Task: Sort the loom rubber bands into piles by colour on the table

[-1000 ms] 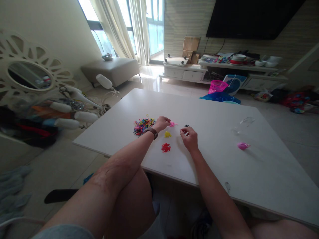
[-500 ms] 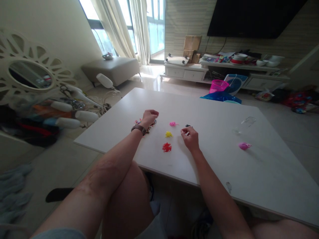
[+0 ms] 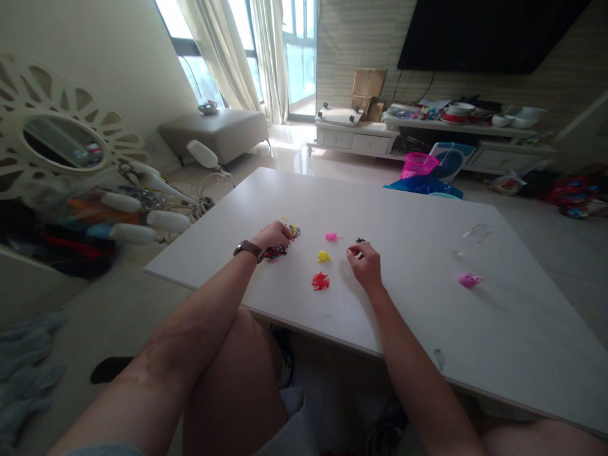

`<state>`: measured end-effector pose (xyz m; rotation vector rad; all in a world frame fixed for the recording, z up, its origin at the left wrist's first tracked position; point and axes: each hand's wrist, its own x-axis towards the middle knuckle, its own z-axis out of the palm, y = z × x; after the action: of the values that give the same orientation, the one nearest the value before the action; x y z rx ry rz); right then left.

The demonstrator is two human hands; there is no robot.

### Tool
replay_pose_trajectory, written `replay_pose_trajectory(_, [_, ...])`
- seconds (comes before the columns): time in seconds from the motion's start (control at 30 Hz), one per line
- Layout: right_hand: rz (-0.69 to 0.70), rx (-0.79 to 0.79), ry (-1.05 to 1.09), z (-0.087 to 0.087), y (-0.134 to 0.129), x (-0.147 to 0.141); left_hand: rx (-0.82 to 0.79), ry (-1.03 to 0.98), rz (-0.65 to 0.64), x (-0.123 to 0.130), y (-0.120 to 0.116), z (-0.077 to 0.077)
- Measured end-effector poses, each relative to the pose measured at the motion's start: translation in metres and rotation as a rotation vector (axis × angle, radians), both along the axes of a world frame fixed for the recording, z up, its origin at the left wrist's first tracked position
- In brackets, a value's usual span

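Observation:
A mixed pile of small coloured pieces lies on the left part of the white table. Over this pile is my left hand, its fingers bent down and together; what they hold, if anything, is too small to tell. Three single-colour heaps form a column: pink, yellow and red. To their right, my right hand rests with thumb and fingertips pinched, their contents unclear. Just beyond its fingers sits a small black heap, partly hidden.
A pink object and a clear plastic item are on the right of the table. Another clear piece lies by the near edge. Behind the table stand a pink basket and blue plastic.
My left hand has moved back left and nearer over the mixed pile, uncovering its yellow and blue pieces at the far side. My right hand stays almost in place. The view has shifted slightly.

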<state>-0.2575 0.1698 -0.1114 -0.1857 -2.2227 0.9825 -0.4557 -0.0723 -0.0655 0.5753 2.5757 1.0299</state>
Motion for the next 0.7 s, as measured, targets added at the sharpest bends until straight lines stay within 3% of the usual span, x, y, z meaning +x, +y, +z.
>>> replay_pose_trajectory(0.3, [0.007, 0.004, 0.005, 0.000, 0.000, 0.000, -0.229, 0.096, -0.032, 0.007, 0.007, -0.005])
replay_pose_trajectory(0.7, [-0.005, -0.011, -0.001, -0.001, 0.001, 0.000, -0.016, 0.064, 0.016, -0.001, 0.002, 0.006])
